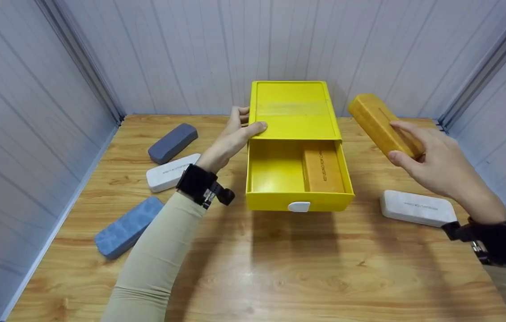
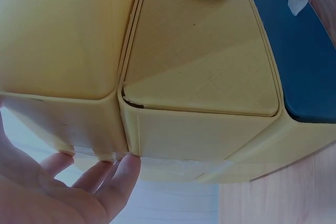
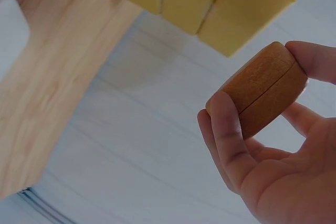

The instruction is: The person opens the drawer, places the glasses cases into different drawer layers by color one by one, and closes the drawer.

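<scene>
A yellow drawer cabinet [image 1: 295,109] stands at the back middle, its top drawer [image 1: 275,201] pulled out toward me. Inside that drawer, along the right wall, lies an orange glasses case [image 1: 323,167] with lettering on it. My left hand [image 1: 235,138] holds the cabinet's left edge, thumb on the top and fingertips against the side wall in the left wrist view. To the right of the cabinet, my right hand [image 1: 436,154] grips a second orange glasses case [image 1: 376,120], raised above the table and tilted. Its closed seam shows in the right wrist view.
On the left lie a dark grey case [image 1: 172,143], a white case [image 1: 168,173] and a blue case [image 1: 128,228], the last two partly behind my left arm. Another white case [image 1: 418,208] lies under my right wrist. Lower down, the cabinet has a dark blue drawer [image 2: 299,51]. Panelled walls enclose the table.
</scene>
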A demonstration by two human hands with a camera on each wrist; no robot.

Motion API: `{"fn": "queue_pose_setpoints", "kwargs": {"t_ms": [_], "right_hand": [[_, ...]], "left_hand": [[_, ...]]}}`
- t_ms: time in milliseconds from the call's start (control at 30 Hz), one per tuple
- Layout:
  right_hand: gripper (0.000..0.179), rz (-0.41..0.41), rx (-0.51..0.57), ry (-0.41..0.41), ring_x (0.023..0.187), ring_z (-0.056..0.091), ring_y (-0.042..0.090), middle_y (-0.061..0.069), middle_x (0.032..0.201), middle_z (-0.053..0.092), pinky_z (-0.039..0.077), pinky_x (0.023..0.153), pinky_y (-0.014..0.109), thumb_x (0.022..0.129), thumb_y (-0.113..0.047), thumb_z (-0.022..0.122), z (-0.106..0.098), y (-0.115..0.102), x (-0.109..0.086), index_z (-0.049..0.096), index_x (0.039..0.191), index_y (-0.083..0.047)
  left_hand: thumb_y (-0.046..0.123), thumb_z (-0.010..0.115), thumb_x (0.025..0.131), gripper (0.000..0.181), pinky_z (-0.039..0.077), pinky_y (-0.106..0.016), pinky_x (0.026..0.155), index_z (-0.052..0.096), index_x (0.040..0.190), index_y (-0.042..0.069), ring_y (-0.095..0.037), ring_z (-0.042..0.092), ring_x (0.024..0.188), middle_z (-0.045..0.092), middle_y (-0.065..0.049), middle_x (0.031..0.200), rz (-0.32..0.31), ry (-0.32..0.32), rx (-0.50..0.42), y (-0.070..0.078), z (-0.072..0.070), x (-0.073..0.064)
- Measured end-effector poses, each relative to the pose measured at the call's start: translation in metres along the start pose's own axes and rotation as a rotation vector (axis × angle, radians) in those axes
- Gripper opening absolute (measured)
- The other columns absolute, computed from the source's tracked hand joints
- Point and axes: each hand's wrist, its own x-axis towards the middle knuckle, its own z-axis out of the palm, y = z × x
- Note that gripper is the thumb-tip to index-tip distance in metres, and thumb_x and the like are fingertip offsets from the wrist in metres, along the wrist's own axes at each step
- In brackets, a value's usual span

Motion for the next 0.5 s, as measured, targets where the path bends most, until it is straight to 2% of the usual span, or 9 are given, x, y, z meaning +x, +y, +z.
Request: {"fn": "queue_pose_setpoints", "kwargs": {"t_ms": [133, 267, 333, 500], "right_hand": [[0.059, -0.066, 0.002, 0.032, 0.097, 0.060, 0.034, 0.028, 0.140, 0.060, 0.044, 0.066, 0.019, 0.102, -0.025, 0.073, -0.008, -0.017, -0.004, 0.053, 0.157, -0.019], [0.058, -0.127, 0.013, 0.036, 0.100, 0.060, 0.030, 0.022, 0.142, 0.061, 0.045, 0.067, 0.012, 0.101, -0.023, 0.073, -0.015, -0.037, -0.009, 0.054, 0.156, -0.020], [0.059, -0.152, 0.015, 0.029, 0.104, 0.061, 0.030, 0.021, 0.142, 0.061, 0.045, 0.069, 0.011, 0.101, -0.023, 0.074, -0.018, -0.046, -0.011, 0.055, 0.156, -0.021], [0.060, -0.226, -0.012, 0.030, 0.107, 0.062, 0.030, 0.018, 0.140, 0.065, 0.047, 0.071, 0.021, 0.099, -0.022, 0.077, -0.023, -0.068, -0.015, 0.056, 0.155, -0.022]], "left_hand": [[0.029, 0.068, 0.099, 0.067, 0.040, -0.041, 0.116, 0.030, 0.150, 0.009, -0.027, 0.050, 0.136, 0.042, -0.018, 0.153, 0.000, -0.005, -0.001, 0.000, 0.001, 0.000], [0.029, 0.068, 0.098, 0.067, 0.040, -0.040, 0.116, 0.030, 0.150, 0.009, -0.028, 0.049, 0.135, 0.041, -0.018, 0.153, 0.004, -0.004, -0.001, 0.000, 0.000, 0.001], [0.029, 0.068, 0.098, 0.068, 0.039, -0.041, 0.116, 0.030, 0.150, 0.009, -0.028, 0.049, 0.136, 0.041, -0.018, 0.153, 0.004, -0.002, -0.004, 0.000, 0.000, 0.001], [0.030, 0.067, 0.099, 0.066, 0.038, -0.041, 0.117, 0.030, 0.149, 0.010, -0.027, 0.047, 0.138, 0.040, -0.017, 0.154, -0.002, -0.012, -0.007, -0.001, -0.001, 0.002]]}}
